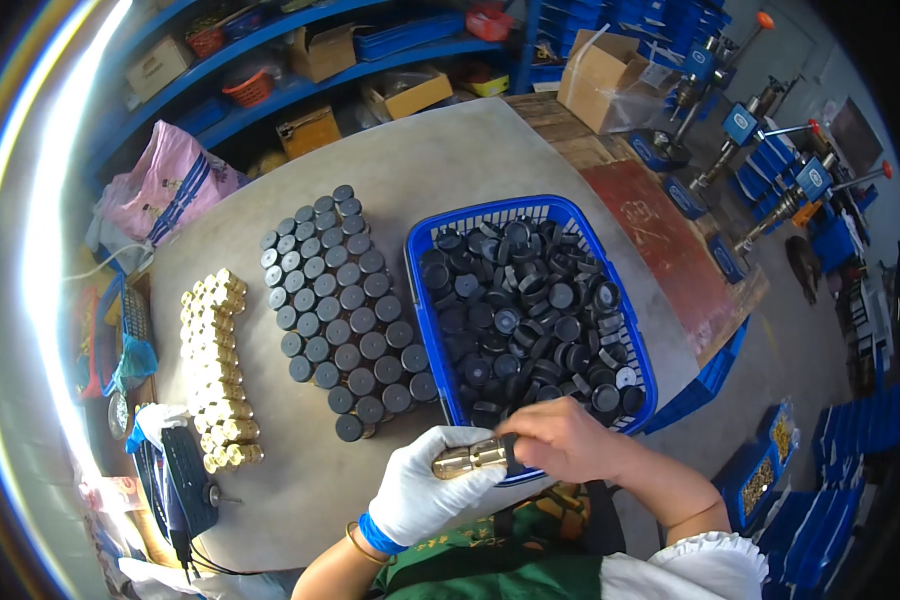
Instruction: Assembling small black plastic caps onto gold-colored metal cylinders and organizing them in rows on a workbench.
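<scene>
My left hand point(415, 492), in a white glove with a blue band at the wrist, is closed around a shiny brass-coloured cylindrical fitting point(468, 459) lying sideways. At the fitting's right end is a black round cap point(511, 453), pinched by the fingers of my bare right hand point(567, 436); they partly hide it. Both hands are over the near edge of a blue plastic basket point(432, 345) heaped with loose black caps point(507, 320). Left of the basket, rows of upright fittings topped with black caps point(335, 300) stand on the grey table point(300, 500).
Uncapped brass fittings point(215, 365) stand in rows on the table's left. A dark blue box with a cord point(175, 480) sits at its left edge. Beyond the right edge are blue hand presses point(740, 125) on a bench. Blue shelves point(260, 75) with boxes line the back.
</scene>
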`<state>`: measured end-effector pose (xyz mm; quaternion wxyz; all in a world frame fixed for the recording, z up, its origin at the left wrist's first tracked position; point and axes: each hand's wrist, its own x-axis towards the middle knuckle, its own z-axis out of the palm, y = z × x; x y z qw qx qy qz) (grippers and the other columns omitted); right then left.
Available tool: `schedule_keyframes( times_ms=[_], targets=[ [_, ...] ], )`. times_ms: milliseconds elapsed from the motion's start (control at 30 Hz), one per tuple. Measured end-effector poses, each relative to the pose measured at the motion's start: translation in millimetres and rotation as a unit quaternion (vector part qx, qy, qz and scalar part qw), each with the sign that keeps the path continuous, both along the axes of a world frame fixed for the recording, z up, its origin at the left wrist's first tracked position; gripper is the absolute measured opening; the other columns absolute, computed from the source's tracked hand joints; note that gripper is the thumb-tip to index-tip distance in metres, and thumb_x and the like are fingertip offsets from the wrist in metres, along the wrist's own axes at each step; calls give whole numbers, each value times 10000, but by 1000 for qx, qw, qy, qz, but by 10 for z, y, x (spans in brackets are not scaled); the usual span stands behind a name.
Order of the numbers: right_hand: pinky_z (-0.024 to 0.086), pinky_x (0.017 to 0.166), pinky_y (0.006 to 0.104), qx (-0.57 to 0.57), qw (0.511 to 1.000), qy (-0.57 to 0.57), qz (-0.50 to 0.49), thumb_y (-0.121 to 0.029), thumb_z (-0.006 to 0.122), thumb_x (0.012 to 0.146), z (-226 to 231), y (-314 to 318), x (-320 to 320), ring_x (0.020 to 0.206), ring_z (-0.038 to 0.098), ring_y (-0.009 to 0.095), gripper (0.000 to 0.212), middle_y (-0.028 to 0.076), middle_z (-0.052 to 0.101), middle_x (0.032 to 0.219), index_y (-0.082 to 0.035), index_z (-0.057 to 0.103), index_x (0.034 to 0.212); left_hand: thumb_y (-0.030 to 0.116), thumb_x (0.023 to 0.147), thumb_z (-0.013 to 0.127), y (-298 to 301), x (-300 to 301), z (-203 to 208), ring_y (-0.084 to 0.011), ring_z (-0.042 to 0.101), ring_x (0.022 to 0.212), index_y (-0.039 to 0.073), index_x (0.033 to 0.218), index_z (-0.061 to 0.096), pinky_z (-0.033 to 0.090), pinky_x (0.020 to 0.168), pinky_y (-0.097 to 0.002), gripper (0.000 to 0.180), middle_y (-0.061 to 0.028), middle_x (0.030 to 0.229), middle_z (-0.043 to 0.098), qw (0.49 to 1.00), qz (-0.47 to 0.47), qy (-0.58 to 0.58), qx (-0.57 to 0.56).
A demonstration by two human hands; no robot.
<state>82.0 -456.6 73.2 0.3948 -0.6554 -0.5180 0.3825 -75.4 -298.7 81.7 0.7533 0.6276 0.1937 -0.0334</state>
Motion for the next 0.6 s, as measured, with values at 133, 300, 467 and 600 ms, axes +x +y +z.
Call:
schedule_keyframes(
  times_ms=[133,300,467,600],
  targets=[
    [466,730,354,261,941,-204,-75,-306,783,747,-35,-19,-73,849,627,248,420,85,658,918,-23,595,995,155,788,784,-29,49,20,-105,631,760,-41,1107,575,531,688,-252,429,-92,927,671,998,22,21,-52],
    [478,594,351,-85,982,138,-98,-377,543,935,-6,-131,-64,538,604,251,390,87,566,543,-43,656,768,157,774,794,-119,55,-72,-122,656,885,-25,1077,602,541,786,-274,401,-96,977,687,993,-31,-63,94],
    [478,532,407,-26,862,-434,-259,-377,619,870,-44,-182,292,545,621,300,278,87,596,558,-100,613,895,50,735,800,-104,97,-98,-113,617,927,-24,1128,553,516,843,-279,470,-108,1009,654,979,-12,-100,179],
    [493,555,423,-194,825,-462,-263,-365,667,819,-113,-330,436,573,637,314,328,123,618,582,-53,587,882,-26,705,791,-81,132,-174,-136,607,964,-22,1204,521,507,867,-287,568,-108,1070,638,976,15,-124,179]
  ],
)
